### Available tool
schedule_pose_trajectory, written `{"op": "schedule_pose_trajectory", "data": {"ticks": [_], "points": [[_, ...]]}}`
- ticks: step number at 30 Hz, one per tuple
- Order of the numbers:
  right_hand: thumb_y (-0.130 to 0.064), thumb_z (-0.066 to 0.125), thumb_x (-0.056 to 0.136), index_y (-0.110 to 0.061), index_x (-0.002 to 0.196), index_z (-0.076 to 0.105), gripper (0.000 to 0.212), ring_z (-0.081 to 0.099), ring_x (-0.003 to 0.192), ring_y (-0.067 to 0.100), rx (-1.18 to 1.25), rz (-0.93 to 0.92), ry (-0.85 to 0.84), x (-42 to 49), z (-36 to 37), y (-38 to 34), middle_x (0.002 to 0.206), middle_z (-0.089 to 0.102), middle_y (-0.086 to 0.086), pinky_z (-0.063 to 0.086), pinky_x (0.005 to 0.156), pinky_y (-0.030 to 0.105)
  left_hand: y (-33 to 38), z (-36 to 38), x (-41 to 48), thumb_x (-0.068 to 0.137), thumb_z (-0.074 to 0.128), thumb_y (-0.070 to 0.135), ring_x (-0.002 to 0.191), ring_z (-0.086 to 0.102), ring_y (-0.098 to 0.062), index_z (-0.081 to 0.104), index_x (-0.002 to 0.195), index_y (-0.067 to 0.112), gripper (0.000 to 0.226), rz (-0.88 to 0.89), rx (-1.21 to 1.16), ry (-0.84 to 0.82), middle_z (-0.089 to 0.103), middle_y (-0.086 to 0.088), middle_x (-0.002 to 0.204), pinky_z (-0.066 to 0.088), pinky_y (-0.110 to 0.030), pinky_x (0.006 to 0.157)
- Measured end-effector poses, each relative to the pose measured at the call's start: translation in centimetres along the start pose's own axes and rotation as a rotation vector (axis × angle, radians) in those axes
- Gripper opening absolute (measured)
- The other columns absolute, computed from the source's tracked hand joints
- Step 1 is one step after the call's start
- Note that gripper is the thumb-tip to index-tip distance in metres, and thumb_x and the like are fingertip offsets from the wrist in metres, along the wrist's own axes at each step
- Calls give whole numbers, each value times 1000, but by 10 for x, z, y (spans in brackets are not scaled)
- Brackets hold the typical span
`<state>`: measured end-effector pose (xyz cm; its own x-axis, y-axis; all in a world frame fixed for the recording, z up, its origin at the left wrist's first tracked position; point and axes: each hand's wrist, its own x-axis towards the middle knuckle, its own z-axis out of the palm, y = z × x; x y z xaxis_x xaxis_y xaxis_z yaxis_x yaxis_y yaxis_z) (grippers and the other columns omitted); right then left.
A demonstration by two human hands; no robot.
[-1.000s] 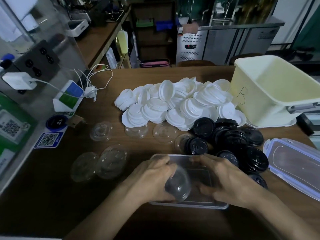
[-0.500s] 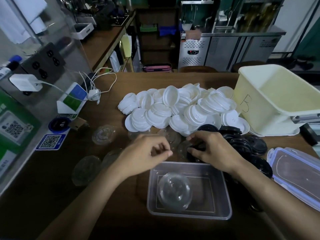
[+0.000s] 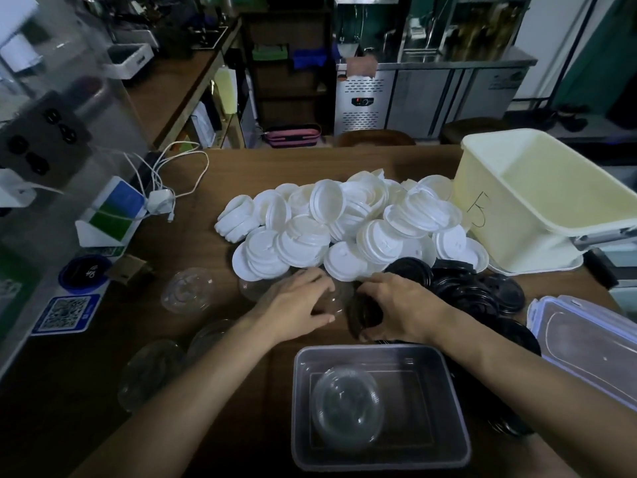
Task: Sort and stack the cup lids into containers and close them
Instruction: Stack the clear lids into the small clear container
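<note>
Left hand [image 3: 296,301] round clear lid [image 3: 333,300], right hand [image 3: 400,305] round neighbouring lid [image 3: 365,313]

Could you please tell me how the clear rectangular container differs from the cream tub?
The clear rectangular container is shallow and see-through, holding clear dome lids; the cream tub is deep and opaque, with a handwritten mark on its side. Both stand open on the table.

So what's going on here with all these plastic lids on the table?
A person is sorting cup lids by kind. The left hand grips a clear lid on the table; the right hand curls round a dark lid beside the black pile. A clear domed lid lies in the clear container; the white pile sits behind.
</note>
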<state>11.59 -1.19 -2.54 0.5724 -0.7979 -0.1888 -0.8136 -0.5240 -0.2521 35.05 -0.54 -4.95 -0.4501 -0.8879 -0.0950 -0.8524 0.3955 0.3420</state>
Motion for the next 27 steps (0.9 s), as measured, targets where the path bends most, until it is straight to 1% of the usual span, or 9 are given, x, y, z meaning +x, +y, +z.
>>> {"op": "schedule_pose_trajectory", "data": {"ticks": [5, 8, 9, 12, 15, 18, 21, 24, 27], "points": [[-49, 85, 72, -22, 139, 61, 76, 48, 135, 7, 99, -127, -61, -1, -1, 5, 145, 54, -8, 35, 112, 16, -3, -5, -5, 79, 81, 59, 110, 50, -8, 60, 109, 32, 46, 24, 49, -4, 49, 14, 123, 46, -31, 88], [-54, 83, 73, -22, 145, 55, 84, 49, 136, 8, 136, -156, -40, -2, -1, 8, 148, 51, -8, 41, 115, 28, -5, -6, -9, 73, 81, 65, 104, 50, -9, 53, 103, 34, 51, -7, 80, -27, 52, 16, 116, 47, -34, 84], [-58, 82, 72, -23, 146, 54, 87, 49, 136, 8, 119, -154, -19, -3, -1, 10, 148, 51, -9, 40, 116, 27, -5, -6, -10, 72, 82, 66, 102, 49, -9, 51, 102, 35, 53, -12, 84, -30, 53, 17, 114, 46, -32, 83], [-69, 79, 71, -23, 150, 50, 96, 45, 139, 11, 37, -160, 1, -7, -1, 11, 152, 46, -6, 22, 113, 11, -6, -7, -12, 71, 83, 64, 101, 45, -9, 50, 104, 35, 55, -12, 77, -34, 52, 18, 114, 42, -30, 82], [-67, 79, 73, -23, 151, 48, 95, 44, 140, 13, 20, -166, 13, -8, -3, 10, 154, 43, -5, 26, 111, 13, -5, -9, -14, 70, 84, 64, 104, 44, -9, 50, 105, 35, 56, -21, 83, -31, 51, 17, 114, 44, -30, 85], [-59, 79, 75, -24, 149, 51, 87, 43, 140, 8, 46, -178, 53, -7, -3, 8, 150, 49, -8, 14, 105, 3, -4, -12, -19, 67, 83, 68, 103, 45, -9, 50, 106, 36, 60, -32, 76, -17, 51, 16, 109, 44, -31, 83], [-56, 81, 73, -26, 151, 49, 89, 46, 134, 3, 133, -150, 51, -6, -8, 7, 141, 51, -14, 23, 105, 5, -3, -19, -26, 67, 81, 68, 102, 50, -8, 48, 105, 38, 59, -92, 4, -20, 50, 18, 107, 46, -32, 83], [-51, 88, 69, -30, 142, 56, 82, 54, 119, -3, 300, -147, 69, -5, -14, 4, 126, 56, -19, 39, 102, 12, -1, -33, -36, 69, 82, 66, 106, 51, -6, 48, 106, 38, 57, -171, -125, -16, 51, 22, 110, 49, -33, 87], [-53, 89, 69, -28, 141, 57, 82, 54, 121, -3, 377, -145, 112, -4, -17, 0, 128, 55, -19, 42, 108, 20, 4, -45, -45, 71, 82, 65, 104, 52, -5, 50, 106, 37, 56, -198, -158, 50, 52, 23, 110, 49, -32, 87]]}}
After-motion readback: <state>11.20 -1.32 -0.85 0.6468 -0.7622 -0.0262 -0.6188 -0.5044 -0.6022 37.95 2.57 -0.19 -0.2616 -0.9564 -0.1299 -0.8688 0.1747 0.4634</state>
